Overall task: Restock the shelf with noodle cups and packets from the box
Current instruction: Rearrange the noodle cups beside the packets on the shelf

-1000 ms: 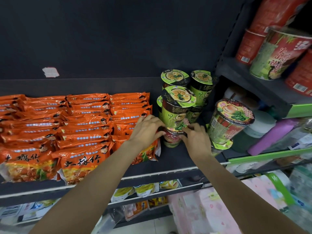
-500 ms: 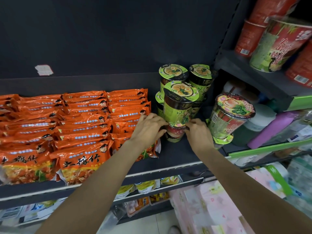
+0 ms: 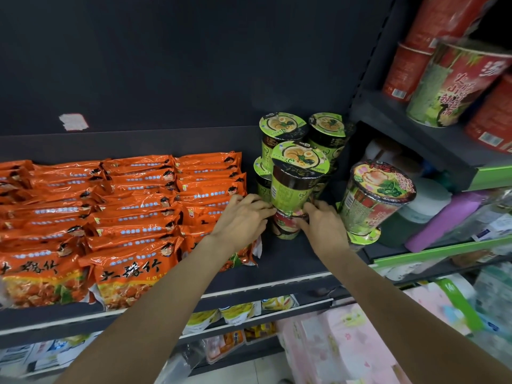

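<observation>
Leftmost, rows of orange packets (image 3: 116,206) are being displayed flat on the dark shelf (image 3: 288,261), overlapping one another from the back wall to the front edge. Just right of them, the left hand (image 3: 242,217) is being held against the left side of a two-cup stack, its fingers curled round the join where the green cup (image 3: 293,187) is standing on the red cup (image 3: 286,224). The right hand (image 3: 322,225) is being pressed to the opposite side of the same stack, fingers curled round the red cup's top, so the stack is being gripped between both hands while resting on the shelf. Behind it, more green cups (image 3: 327,134) are being kept stacked near the back wall. Further right, a tilted cup (image 3: 374,200) with a red and green wrapper is being propped on a green lid at the shelf's end. On the upper right shelf, large red cups (image 3: 460,76) are being stored.
</observation>
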The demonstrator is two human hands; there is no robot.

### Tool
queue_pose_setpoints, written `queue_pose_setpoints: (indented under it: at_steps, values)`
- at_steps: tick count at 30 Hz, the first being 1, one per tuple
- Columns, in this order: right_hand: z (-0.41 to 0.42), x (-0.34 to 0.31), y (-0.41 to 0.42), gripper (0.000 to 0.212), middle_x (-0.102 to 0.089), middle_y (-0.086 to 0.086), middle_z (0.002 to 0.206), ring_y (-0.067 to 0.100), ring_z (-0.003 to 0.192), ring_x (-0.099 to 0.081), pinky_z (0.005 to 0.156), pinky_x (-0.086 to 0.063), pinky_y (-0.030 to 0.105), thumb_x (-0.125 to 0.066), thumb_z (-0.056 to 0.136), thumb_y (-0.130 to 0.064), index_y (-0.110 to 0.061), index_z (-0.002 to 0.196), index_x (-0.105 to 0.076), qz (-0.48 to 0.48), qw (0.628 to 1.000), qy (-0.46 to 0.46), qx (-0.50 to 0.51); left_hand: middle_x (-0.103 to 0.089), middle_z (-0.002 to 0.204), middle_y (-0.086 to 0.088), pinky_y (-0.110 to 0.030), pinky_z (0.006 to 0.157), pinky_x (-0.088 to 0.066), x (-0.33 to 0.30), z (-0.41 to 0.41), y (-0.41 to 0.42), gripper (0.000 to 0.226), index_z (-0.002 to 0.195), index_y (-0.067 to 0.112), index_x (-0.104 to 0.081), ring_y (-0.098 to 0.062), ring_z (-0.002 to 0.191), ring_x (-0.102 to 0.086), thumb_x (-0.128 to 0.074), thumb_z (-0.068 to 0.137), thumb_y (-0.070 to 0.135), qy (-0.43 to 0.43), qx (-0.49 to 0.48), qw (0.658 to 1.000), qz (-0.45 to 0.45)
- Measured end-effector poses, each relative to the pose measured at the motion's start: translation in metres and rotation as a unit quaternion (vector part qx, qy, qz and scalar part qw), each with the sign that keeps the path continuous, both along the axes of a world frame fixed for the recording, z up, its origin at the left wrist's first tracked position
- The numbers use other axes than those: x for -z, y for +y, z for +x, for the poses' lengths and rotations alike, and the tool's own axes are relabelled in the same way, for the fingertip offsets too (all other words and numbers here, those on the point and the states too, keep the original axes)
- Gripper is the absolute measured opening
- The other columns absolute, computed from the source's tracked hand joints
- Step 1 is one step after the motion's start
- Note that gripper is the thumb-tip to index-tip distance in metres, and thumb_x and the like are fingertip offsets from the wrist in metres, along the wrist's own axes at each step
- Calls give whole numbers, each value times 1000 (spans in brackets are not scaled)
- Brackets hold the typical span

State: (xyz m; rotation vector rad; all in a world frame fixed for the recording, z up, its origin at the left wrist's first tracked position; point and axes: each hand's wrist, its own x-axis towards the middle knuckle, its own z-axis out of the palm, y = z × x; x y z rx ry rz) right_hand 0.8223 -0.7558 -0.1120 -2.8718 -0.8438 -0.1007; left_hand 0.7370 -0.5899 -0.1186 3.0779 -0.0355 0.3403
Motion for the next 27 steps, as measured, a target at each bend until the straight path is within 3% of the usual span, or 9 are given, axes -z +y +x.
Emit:
queue_pose_setpoints:
  at_steps: [3,7,13,17,20,27]
  values:
    - [6,0,-2,29,-53,14,119,32,106,-51,85,-42,37,-55,92,-31,-6,105,-57,25,999,33,-24,-50,136,11,-31,98,-22,-1,2,4,37,133,27,-49,-11,129,-34,-41,97,27,-3,-56,997,-53]
    - [12,-5,-5,23,-51,15,125,32,109,-53,86,-41,36,-58,91,-21,-3,106,-59,61,993,90,-53,-41,146,4,-34,101,-22,-3,15,1,51,143,23,-34,-14,134,-30,-46,94,30,35,-113,985,-129]
    - [5,9,-7,42,-48,14,135,29,125,-44,103,-36,33,-60,90,-21,-2,127,-52,137,987,83,-31,-42,145,-2,-37,102,-23,1,17,0,63,146,27,-27,-19,134,-32,-54,91,40,72,-124,960,-242]
    - [-7,15,-3,42,-48,16,133,28,125,-46,100,-35,27,-63,88,-16,0,126,-52,237,967,96,8,-44,143,-3,-38,100,-26,1,20,1,64,146,28,-26,-20,132,-35,-54,90,42,54,-126,961,-241]
    - [-7,19,1,43,-35,11,148,22,137,-33,109,-25,23,-61,90,-15,-4,130,-52,230,967,111,-9,-45,141,-3,-38,103,-23,1,18,2,63,146,26,-28,-18,134,-32,-55,90,38,53,-129,965,-223]
    - [-4,17,2,51,-34,16,147,27,136,-33,110,-24,27,-54,94,-22,-2,139,-40,219,969,113,16,-46,140,1,-35,101,-24,0,12,3,59,143,27,-35,-15,132,-32,-58,89,35,39,-112,971,-206]
